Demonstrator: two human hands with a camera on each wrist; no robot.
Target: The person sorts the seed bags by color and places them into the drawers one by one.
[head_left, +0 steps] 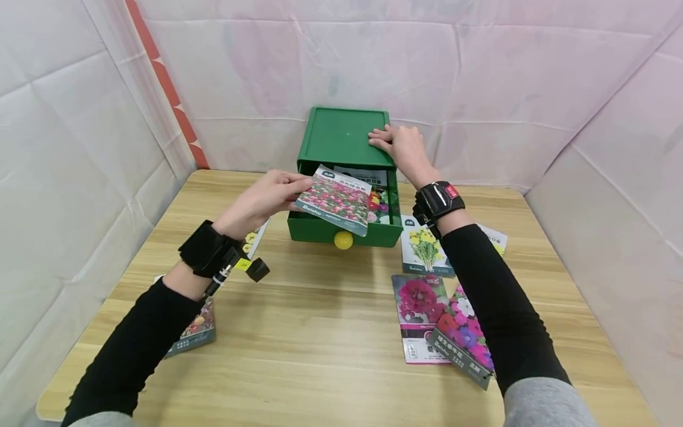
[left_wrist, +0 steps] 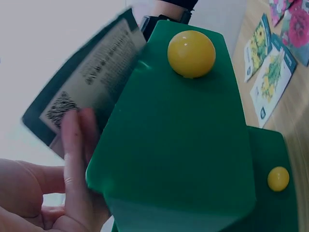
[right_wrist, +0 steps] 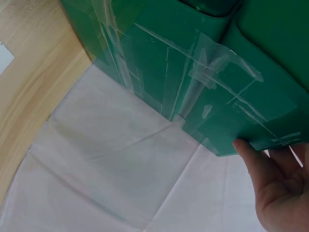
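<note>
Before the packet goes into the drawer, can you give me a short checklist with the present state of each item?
1. Drawer open: ok.
2. Left hand pinches packet: ok.
3. Right hand rests on box top, steadying it: ok.
4. Packet over the drawer opening: ok, it hangs above the front edge.
5. Room left in drawer: cannot tell; other packets already lie inside.
</note>
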